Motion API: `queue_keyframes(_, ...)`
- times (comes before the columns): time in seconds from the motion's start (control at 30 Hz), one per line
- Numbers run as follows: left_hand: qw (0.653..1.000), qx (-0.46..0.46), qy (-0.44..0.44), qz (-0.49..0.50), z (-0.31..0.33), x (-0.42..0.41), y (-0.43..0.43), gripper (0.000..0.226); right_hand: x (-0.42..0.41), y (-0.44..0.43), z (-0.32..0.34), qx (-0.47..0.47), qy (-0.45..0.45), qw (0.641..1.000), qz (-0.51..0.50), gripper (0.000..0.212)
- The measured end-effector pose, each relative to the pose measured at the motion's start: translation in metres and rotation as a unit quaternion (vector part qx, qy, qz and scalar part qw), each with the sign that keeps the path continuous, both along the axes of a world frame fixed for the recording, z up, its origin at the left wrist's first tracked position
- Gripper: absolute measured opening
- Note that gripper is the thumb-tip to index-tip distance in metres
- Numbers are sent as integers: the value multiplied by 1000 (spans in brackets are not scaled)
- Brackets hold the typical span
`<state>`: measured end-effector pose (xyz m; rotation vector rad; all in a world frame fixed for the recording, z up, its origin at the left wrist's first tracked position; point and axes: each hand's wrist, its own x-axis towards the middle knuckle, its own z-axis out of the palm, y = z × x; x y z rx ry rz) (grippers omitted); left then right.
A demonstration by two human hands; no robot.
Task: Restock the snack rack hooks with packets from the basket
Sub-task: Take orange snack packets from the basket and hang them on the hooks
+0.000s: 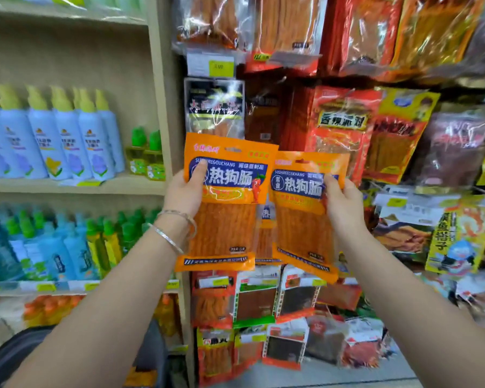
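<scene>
The left hand point(182, 191) and right hand point(345, 203) show only thumbs; their fingers are hidden behind the left packet point(227, 197) and right packet point(305, 214). Far-right packs point(459, 141) are blurred. A dark thing point(11, 357) is cut off at the bottom edge.

Bright, diffuse shop light with only soft shadows. White glare streaks the clear snack wrappers point(286, 21) above the fingers point(200, 169). The two orange packets point(230, 175) under the fingers print sharply. Goods far right of the fingers and below them smear. The shelf edge point(67, 189) left of the fingers slants with wide-angle distortion.
</scene>
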<state>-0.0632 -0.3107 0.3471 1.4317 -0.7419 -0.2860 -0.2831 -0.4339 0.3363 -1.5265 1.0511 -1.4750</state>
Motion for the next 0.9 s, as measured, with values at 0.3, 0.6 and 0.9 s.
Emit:
queue_keyframes(0.3, 992, -51, -110, 26, 51, 0, -63, 29, 19, -85, 74, 7, -61, 996, 68, 22)
queue_keyframes(0.6, 993, -84, -85, 9, 70, 44, -117, 19, 73, -148, 121, -17, -69, 991, 112, 28)
queue_keyframes(0.9, 993, -90, -66, -30, 69, 60, -163, 15, 97, -187, 128, -18, -83, 984, 155, 19)
